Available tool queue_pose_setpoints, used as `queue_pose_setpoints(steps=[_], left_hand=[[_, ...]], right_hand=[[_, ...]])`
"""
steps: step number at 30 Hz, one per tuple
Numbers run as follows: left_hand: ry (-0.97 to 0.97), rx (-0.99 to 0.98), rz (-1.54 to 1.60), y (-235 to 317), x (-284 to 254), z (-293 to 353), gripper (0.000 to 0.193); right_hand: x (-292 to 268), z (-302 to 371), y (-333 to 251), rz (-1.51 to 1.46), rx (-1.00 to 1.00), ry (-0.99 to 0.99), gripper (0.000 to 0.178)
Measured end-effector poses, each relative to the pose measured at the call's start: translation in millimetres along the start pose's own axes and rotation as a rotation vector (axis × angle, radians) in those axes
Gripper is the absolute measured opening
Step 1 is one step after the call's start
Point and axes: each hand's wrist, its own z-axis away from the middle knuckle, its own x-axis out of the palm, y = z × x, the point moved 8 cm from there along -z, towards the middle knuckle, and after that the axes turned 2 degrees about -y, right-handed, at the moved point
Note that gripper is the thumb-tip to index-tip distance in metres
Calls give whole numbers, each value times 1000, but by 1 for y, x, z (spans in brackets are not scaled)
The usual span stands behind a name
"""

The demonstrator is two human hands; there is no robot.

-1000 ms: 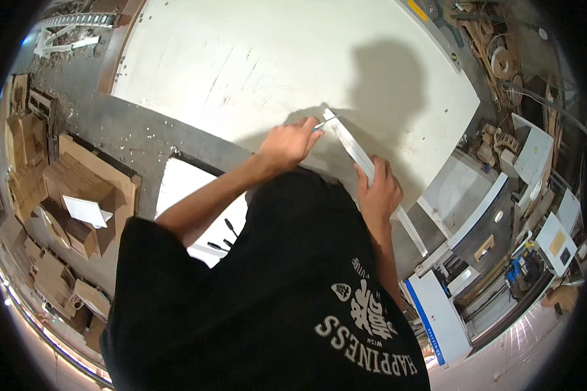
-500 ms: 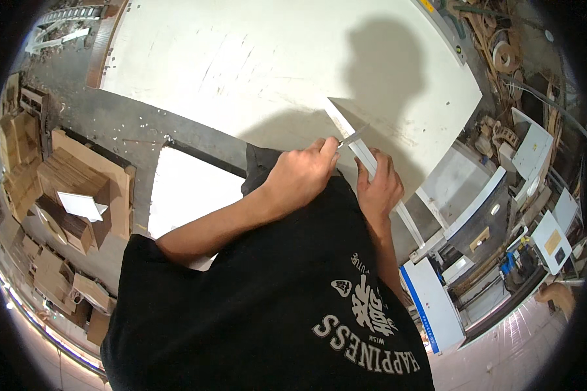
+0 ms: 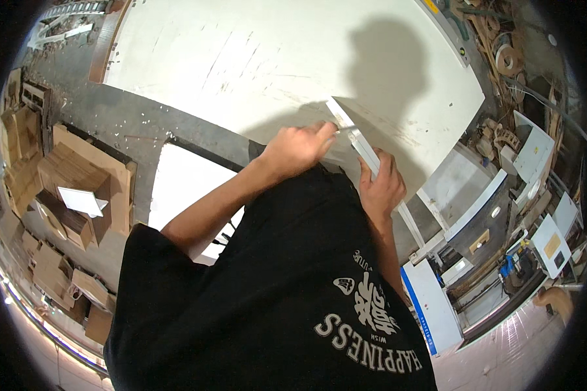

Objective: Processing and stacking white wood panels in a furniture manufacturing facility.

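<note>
My left hand [image 3: 300, 147] is closed around a small knife, most of its handle hidden in the fist. The thin grey blade [image 3: 347, 128] lies across the narrow edge of a long white board strip [image 3: 364, 147]. My right hand [image 3: 381, 185] grips this strip farther down, fingers on one side and thumb on the other. The strip stands on edge, tilted, with its far end over a large white tabletop [image 3: 195, 58] marked by scratches. Its lower part runs past my right hand toward my body.
A white panel [image 3: 192, 182] stands left of my body. Stacked brown boards [image 3: 75, 173] and cardboard [image 3: 49, 270] lie farther left. A metal level [image 3: 447, 32] rests along the table's right edge. Rolls of edge band [image 3: 507, 60] and scrap wood crowd the right side.
My left hand has moved slightly left and up with the knife, whose blade now sits higher along the strip's edge. My right hand keeps its hold on the strip.
</note>
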Motion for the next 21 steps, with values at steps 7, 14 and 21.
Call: queue_pose_setpoints(steps=[7,14,21], left_hand=[[-29,-286,158,17,-11,15,19],[-95,-348,90,25,-3,15,19],[-137,-264,108,-32,20,15,19]], right_hand=[[0,0,0,-8,1,-3,29],[-4,-3,-6,-8,-6,22,28],[0,1,0,20,7,-3,28]])
